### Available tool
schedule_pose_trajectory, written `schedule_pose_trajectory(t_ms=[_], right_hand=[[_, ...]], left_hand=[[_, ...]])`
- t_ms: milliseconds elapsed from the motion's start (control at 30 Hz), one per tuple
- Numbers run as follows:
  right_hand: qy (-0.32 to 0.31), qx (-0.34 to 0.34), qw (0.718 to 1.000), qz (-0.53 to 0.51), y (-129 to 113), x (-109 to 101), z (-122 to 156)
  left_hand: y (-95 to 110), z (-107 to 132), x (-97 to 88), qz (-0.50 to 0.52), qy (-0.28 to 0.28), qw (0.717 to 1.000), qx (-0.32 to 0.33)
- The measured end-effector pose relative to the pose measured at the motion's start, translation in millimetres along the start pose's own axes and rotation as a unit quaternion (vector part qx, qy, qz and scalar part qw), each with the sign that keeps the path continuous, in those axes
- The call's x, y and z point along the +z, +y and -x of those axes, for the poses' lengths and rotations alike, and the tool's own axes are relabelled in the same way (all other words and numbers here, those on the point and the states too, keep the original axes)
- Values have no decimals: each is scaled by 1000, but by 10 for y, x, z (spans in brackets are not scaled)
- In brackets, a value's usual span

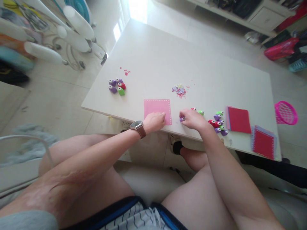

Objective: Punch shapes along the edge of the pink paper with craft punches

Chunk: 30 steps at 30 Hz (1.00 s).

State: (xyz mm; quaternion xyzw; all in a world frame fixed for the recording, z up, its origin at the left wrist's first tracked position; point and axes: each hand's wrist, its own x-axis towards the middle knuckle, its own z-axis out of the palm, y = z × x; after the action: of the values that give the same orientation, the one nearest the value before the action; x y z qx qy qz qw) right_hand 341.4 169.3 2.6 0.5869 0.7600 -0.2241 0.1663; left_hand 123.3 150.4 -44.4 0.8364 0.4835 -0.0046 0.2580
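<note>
A square pink paper sheet (154, 108) with small holes punched along its top and right edges lies near the table's front edge. My left hand (155, 122), wearing a watch, presses on its lower part with the fingers curled in. To the right of the sheet, my right hand (193, 118) grips a small purple craft paper punch (182, 119) between thumb and fingers. Part of that punch is hidden by the fingers. Just behind the right hand are a red punch (193, 109) and a green punch (201, 112).
More punches (217, 123) cluster right of my right hand, and another group (117, 86) stands at left. Paper confetti (179, 90) is piled mid-table, with red bits (126, 72) farther left. A red paper stack (239, 119) and punched sheets (263, 142) lie at right.
</note>
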Motion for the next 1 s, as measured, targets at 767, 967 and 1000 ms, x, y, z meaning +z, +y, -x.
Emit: schedule_pose_trajectory(t_ms=[767,967,1000], right_hand=[[-91,-51,983,-154,27,-30,-21],[94,30,985,-144,86,-34,-70],[127,47,980,-145,98,-41,-75]], left_hand=[[-7,11,4,-7,10,1000,-2],[-14,5,26,-16,12,1000,4],[-15,4,29,-16,13,1000,5]])
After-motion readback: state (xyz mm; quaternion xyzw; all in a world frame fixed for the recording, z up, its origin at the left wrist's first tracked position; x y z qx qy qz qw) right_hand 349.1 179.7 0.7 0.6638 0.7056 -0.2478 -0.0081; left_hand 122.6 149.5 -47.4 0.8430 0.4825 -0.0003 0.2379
